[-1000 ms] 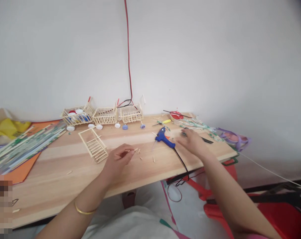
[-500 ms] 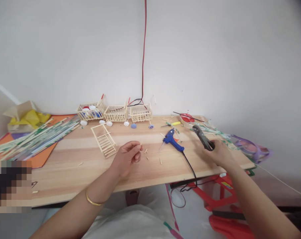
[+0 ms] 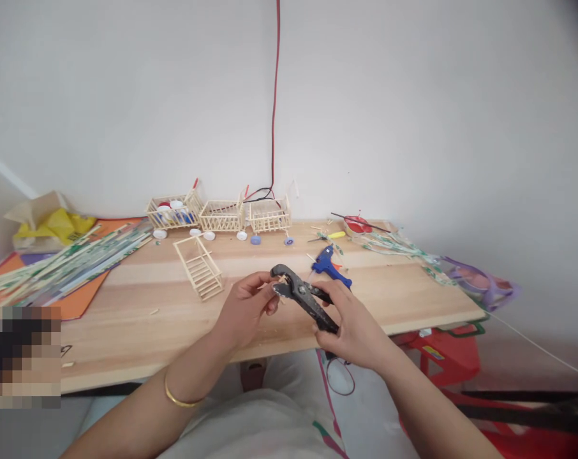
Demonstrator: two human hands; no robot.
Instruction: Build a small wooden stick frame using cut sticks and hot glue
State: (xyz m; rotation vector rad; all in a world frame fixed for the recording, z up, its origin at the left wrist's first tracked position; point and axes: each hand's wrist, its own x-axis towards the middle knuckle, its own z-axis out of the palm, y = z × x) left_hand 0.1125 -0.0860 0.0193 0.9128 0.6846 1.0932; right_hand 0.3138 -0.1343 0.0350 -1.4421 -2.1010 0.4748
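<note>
A hand could pass over the tabletop left of the left grip. Ahead, the slatted wooden frame and, farther back, three miniature wheeled carts obstruct. Pliers bar the gap between left and right grip; right of the blue glue gun, room opens.

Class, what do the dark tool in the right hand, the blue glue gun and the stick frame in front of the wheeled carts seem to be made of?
Dark tool: probably metal, with a worn black finish; pale scuffs show.
Blue glue gun: likely moulded plastic, evenly coloured.
Stick frame: bare wood or bamboo, judging by its pale, unpainted sticks.
</note>
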